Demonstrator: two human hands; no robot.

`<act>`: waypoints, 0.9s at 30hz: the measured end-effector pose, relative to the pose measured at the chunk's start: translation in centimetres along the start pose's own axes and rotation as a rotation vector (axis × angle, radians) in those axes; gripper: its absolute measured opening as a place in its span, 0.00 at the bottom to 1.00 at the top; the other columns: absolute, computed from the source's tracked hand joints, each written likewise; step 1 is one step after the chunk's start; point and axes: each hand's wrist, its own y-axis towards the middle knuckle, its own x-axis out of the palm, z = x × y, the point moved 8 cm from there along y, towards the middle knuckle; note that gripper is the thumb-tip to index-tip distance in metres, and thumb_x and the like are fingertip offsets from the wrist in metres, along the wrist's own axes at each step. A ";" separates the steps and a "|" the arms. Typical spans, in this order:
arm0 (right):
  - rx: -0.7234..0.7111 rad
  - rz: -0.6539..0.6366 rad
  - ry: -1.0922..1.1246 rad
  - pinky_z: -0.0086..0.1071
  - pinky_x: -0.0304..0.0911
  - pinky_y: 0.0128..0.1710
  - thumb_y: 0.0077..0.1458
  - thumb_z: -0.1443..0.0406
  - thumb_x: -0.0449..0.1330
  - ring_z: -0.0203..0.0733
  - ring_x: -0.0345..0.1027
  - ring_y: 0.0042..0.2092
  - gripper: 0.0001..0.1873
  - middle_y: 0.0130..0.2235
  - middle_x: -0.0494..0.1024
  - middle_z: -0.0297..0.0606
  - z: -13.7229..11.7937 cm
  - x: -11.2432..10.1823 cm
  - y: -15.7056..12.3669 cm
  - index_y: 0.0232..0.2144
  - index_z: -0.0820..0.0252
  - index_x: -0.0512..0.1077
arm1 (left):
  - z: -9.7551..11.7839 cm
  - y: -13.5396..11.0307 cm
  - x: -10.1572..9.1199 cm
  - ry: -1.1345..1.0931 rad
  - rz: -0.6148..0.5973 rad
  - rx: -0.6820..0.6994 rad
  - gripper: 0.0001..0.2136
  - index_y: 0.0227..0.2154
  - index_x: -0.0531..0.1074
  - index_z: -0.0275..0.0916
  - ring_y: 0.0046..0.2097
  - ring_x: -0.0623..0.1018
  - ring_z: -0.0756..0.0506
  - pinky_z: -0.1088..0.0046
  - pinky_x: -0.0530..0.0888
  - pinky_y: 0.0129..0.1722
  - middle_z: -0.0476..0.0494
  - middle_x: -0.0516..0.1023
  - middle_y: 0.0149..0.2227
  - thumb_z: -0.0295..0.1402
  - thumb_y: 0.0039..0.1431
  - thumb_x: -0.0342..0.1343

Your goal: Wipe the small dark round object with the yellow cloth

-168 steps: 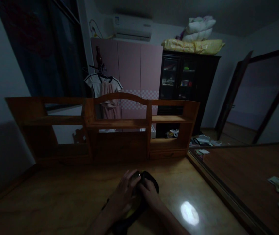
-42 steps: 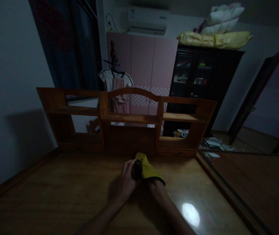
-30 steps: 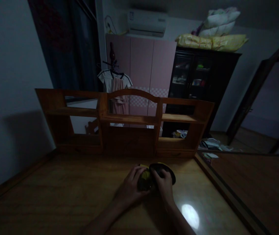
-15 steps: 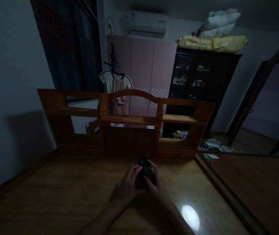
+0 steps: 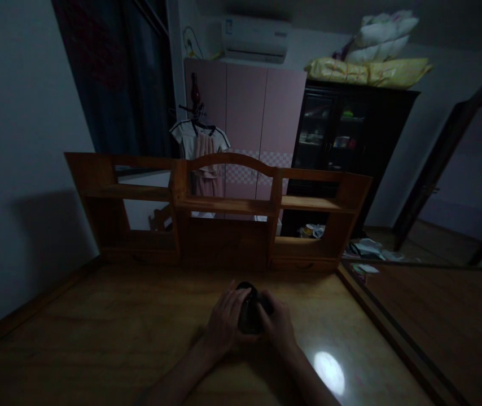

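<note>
Both my hands meet over the middle of a wooden desk (image 5: 97,338). Between them sits a small dark rolled bundle of cloth (image 5: 248,313), its yellow side hidden. My left hand (image 5: 224,324) curls its fingers round the bundle's left side. My right hand (image 5: 278,327) wraps round its right side. The room is dim and the bundle's details are hard to make out.
A wooden shelf unit (image 5: 219,208) stands along the desk's far edge. A dark wooden surface (image 5: 436,316) adjoins the desk on the right. Behind are a pink wardrobe (image 5: 245,124), hanging clothes (image 5: 198,146), a dark cabinet (image 5: 342,141) topped with bedding, and a lamp's reflection (image 5: 329,372).
The yellow and black cloth has been rolled up between my hands into a compact dark bundle; the yellow is no longer visible. My hands drew slightly nearer to me.
</note>
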 end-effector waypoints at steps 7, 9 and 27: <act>0.095 -0.048 0.375 0.36 0.63 0.49 0.54 0.61 0.57 0.45 0.69 0.47 0.14 0.44 0.77 0.37 -0.9 0.9 1.1 0.44 0.57 0.71 | 0.9 1.1 -2.8 0.067 0.087 0.043 0.36 0.59 0.53 0.35 0.54 0.69 0.37 0.46 0.56 0.61 0.35 0.69 0.51 0.46 0.51 0.59; 0.095 -0.159 0.504 0.37 0.60 0.53 0.55 0.62 0.55 0.45 0.66 0.50 0.16 0.47 0.75 0.36 -3.1 1.5 1.5 0.47 0.56 0.70 | 0.8 1.0 -4.2 0.079 0.156 0.034 0.36 0.59 0.51 0.39 0.53 0.69 0.38 0.45 0.57 0.60 0.36 0.68 0.51 0.43 0.51 0.59; 0.107 -0.235 0.301 0.40 0.64 0.46 0.48 0.61 0.61 0.49 0.69 0.44 0.16 0.41 0.77 0.39 1.8 1.7 2.9 0.40 0.60 0.73 | 0.3 1.4 -1.7 0.004 0.002 0.026 0.38 0.56 0.58 0.35 0.52 0.70 0.36 0.46 0.62 0.58 0.35 0.70 0.49 0.52 0.46 0.59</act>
